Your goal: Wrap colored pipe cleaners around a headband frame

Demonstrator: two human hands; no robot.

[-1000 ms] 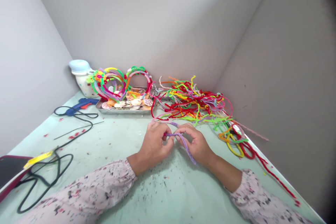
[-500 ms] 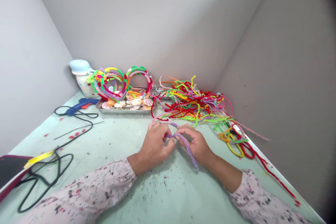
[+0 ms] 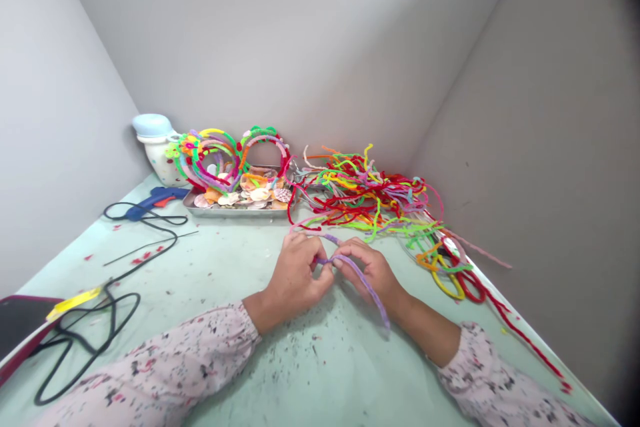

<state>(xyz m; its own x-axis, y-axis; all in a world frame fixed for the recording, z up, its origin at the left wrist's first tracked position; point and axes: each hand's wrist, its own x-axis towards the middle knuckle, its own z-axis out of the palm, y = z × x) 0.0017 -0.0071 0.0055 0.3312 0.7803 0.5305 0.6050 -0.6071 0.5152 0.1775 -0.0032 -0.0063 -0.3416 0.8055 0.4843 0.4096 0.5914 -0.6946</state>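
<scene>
A fuzzy purple pipe cleaner (image 3: 369,288) runs between my two hands at the middle of the table, its free end drooping toward me over the right wrist side. My left hand (image 3: 300,273) is closed in a pinch on it, with a bit of red showing between the fingers. My right hand (image 3: 369,270) pinches the same pipe cleaner close by, thumb and fingers together. Beyond the fingertips a curved pink and purple band arcs from hand to hand. How the pieces join is hidden by my fingers.
A metal tray (image 3: 235,213) holds seashells, with colourful pipe-cleaner headbands (image 3: 213,153) standing in it. Right of it lies a tangled pile of pipe cleaners (image 3: 360,193). Scissors with yellow handles (image 3: 449,285), a blue glue gun (image 3: 155,200) with black cord and a white bottle (image 3: 163,157) surround the workspace.
The free end of the purple pipe cleaner has swung slightly right, toward my right wrist. Both hands keep nearly the same place and grip.
</scene>
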